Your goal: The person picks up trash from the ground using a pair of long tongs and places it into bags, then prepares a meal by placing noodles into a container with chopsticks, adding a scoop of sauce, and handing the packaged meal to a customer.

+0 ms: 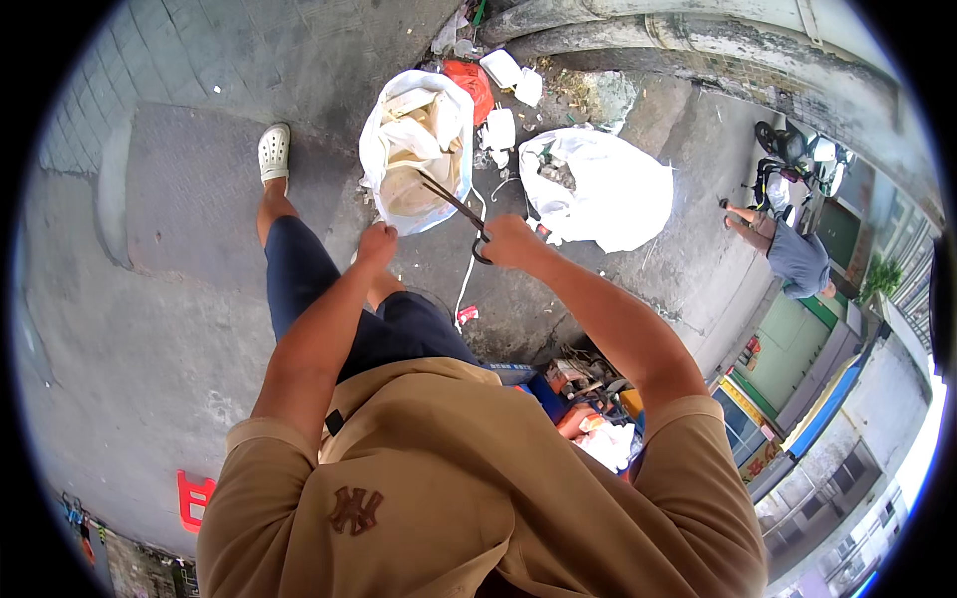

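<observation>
My left hand (379, 244) is closed on the near rim of an upright white sack (465, 161), which stands wide-mouthed on the pavement. Pale, crumpled material (422, 142) shows inside it. In my right hand (510, 243) are long dark metal scissor-handled tongs (454, 200). Their tips reach over the sack's mouth, slightly apart, with nothing visible between them. One looped handle hangs below my fingers. To the right sits a second white sack (605, 190), bulging and partly open, with greyish contents at its opening.
White foam containers (501, 128) and a red plastic bag (471, 86) lie beyond the sacks. A white cord (467, 288) trails over the ground. Cluttered bins (591, 396) stand beside me. Pipes (658, 34) run along the wall. A person (796, 258) is near parked motorbikes (781, 168).
</observation>
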{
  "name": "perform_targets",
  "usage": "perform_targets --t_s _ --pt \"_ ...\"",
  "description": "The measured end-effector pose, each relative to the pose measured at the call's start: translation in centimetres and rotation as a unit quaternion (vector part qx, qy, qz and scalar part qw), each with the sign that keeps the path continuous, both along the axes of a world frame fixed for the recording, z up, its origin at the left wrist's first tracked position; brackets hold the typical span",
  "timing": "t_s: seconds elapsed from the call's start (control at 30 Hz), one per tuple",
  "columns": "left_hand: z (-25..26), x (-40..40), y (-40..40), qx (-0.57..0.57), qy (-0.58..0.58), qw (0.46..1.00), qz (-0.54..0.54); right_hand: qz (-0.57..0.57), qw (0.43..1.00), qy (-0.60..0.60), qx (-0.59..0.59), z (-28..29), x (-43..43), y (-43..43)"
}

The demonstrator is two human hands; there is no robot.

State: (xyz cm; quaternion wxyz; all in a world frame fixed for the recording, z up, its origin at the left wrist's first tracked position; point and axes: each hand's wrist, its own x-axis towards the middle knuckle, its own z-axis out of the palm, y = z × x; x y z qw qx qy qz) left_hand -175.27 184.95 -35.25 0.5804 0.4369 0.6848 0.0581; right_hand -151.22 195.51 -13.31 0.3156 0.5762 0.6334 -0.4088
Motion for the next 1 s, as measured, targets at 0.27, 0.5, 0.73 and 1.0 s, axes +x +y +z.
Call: perform_targets --t_s 0.27,0.5,0.73,1.0 --pt "6.3 -5.7 9.7 -0.059 0.075 0.988 -0.122 -0.195 0.98 -0.004 -0.027 15.5 5.3 -3.3" --pt "4.5 -8.3 24.4 0.163 0.16 0.966 -0.117 -0.256 0.967 0.017 -0.005 21.7 5.8 -7.3" --pt "2.8 -1.5 38.2 0.393 0.133 0.87 -0.267 -0.34 0.94 0.039 -0.008 23.2 6.3 -9.3" --pt "0.0 3.8 39.5 0.19 0.147 0.808 -0.537 -0.518 0.839 0.117 -0.115 19.2 7.2 -11.8"
